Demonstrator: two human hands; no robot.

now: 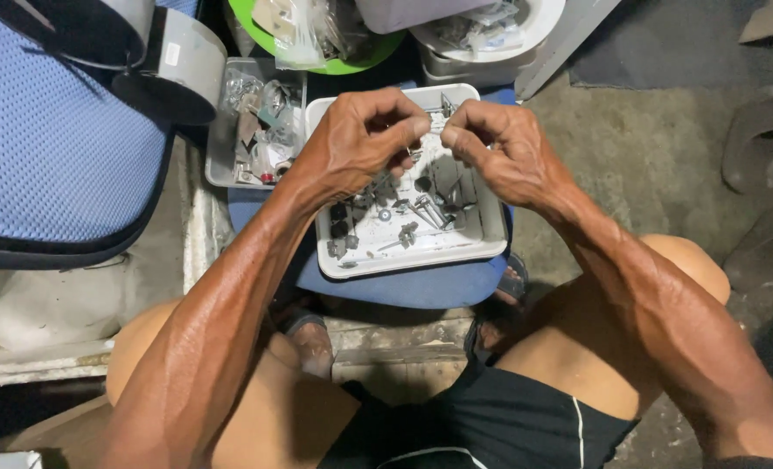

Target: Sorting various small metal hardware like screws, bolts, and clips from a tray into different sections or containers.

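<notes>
I see the left hand point(360, 143) and right hand point(499, 152) meeting fingertip to fingertip, pinching a small metal part point(431, 124) between them above the far edge of the white tray point(404, 260). Screws and fittings point(408, 213) litter the tray. A clear box point(256, 122) sits just left.

2 hands point(365, 139) point(503, 152) above white tray point(404, 260)
</notes>
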